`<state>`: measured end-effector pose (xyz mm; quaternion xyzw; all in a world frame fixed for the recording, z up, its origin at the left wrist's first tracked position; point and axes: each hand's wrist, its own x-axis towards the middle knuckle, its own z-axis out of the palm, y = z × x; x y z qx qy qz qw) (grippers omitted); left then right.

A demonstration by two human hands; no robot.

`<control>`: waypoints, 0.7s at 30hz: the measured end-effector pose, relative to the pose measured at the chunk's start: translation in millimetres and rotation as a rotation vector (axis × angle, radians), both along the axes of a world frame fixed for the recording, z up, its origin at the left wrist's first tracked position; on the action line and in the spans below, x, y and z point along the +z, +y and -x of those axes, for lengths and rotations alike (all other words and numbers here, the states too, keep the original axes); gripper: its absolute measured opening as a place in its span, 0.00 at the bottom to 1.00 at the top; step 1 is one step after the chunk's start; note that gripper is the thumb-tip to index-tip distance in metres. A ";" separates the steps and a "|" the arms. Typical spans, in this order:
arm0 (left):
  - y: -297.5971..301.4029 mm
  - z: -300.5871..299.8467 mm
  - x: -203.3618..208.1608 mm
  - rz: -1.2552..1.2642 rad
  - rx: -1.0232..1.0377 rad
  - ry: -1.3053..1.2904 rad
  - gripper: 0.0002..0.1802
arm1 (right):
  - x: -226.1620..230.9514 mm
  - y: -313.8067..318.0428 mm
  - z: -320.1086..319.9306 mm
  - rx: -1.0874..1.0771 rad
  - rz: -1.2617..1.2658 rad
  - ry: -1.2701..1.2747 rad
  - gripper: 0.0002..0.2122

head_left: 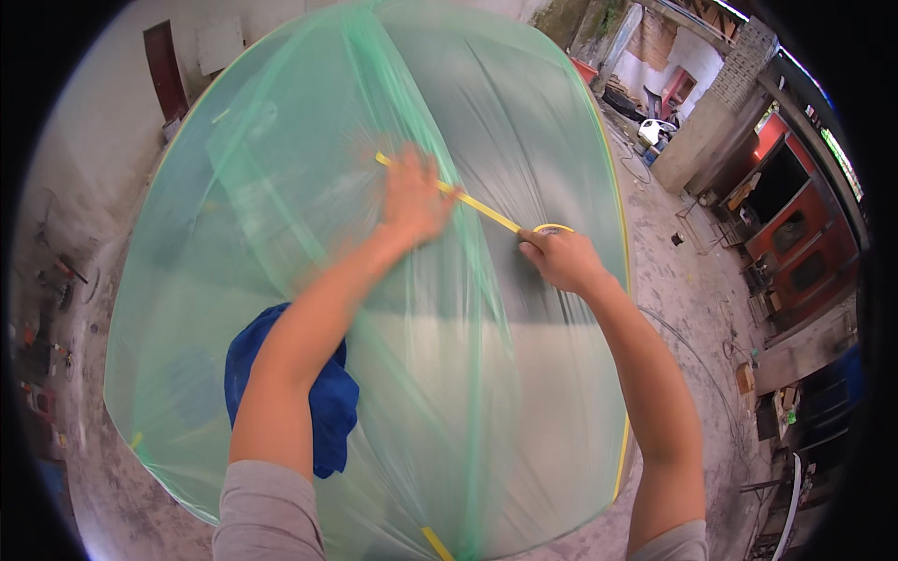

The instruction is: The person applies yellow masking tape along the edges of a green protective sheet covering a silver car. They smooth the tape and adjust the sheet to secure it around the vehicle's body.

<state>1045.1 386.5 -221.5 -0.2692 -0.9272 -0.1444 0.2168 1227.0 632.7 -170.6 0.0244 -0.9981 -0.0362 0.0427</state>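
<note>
A thin green plastic sheet (pixel 271 215) lies in folds over a broad, rounded surface in front of me. Across one of its folds runs a strip of yellow tape (pixel 491 213), slanting down to the right. My left hand (pixel 414 198) lies flat over the strip near its far end, fingers stretched out and somewhat blurred. Gripped in my right hand (pixel 568 260) is the roll of yellow tape (pixel 554 228), mostly hidden by the fingers, with the strip pulled taut from it. A dark blue cloth (pixel 334 411) rests on the sheet beneath my left forearm.
Yellow tape (pixel 620 458) follows the covered surface's right edge, and a short piece (pixel 436 544) sticks near its front. Concrete floor surrounds it. A hose (pixel 687 346) trails along the right. Red vehicle panels (pixel 804 224) lean farther right, and a brick pillar (pixel 716 107) stands behind.
</note>
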 end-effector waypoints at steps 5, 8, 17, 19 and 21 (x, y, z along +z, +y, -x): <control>53.2 -87.5 -24.8 0.200 -0.515 -0.127 0.59 | 3.8 -27.3 -4.2 -0.218 0.024 0.040 0.16; 58.5 -96.6 -31.4 0.212 -0.436 -0.083 0.62 | 7.6 -35.8 9.3 -0.309 0.014 -0.048 0.11; 57.9 -101.1 -29.6 0.230 -0.435 -0.106 0.60 | -3.6 -49.8 27.9 -0.398 0.196 0.322 0.09; 58.8 -103.2 -27.0 0.247 -0.410 -0.136 0.60 | 12.1 -59.1 22.3 -0.476 0.319 0.599 0.10; 61.6 -106.0 -25.1 0.252 -0.382 -0.154 0.60 | 32.4 -72.0 3.3 -0.306 0.361 0.695 0.10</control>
